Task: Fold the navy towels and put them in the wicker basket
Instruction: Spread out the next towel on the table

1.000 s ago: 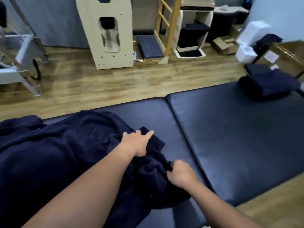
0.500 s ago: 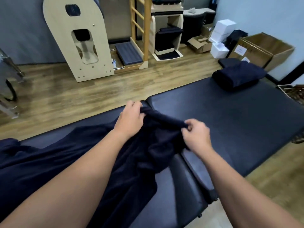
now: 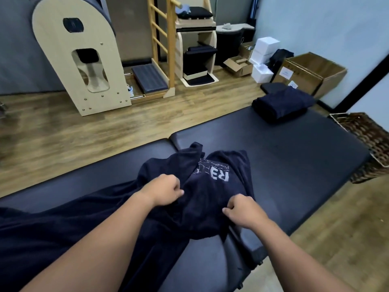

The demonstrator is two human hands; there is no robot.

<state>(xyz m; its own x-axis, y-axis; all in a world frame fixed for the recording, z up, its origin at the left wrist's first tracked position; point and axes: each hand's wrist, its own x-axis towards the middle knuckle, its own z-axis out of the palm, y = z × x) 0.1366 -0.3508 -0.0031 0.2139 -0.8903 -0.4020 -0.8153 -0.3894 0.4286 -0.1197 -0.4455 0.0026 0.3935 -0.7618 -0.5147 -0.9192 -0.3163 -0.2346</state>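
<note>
Gripping a bunched navy towel (image 3: pixel 212 199) with curled fingers, the left hand (image 3: pixel 166 191) and right hand (image 3: pixel 245 211) each held a fold of its cloth near the middle of the black padded table (image 3: pixel 294 165). White lettering showed on the towel between the hands, and the rest of it trailed off to the near left. A folded navy towel (image 3: pixel 282 104) lay at the table's far right corner. The wicker basket (image 3: pixel 366 142) stood on the floor just beside the table's right end
</note>
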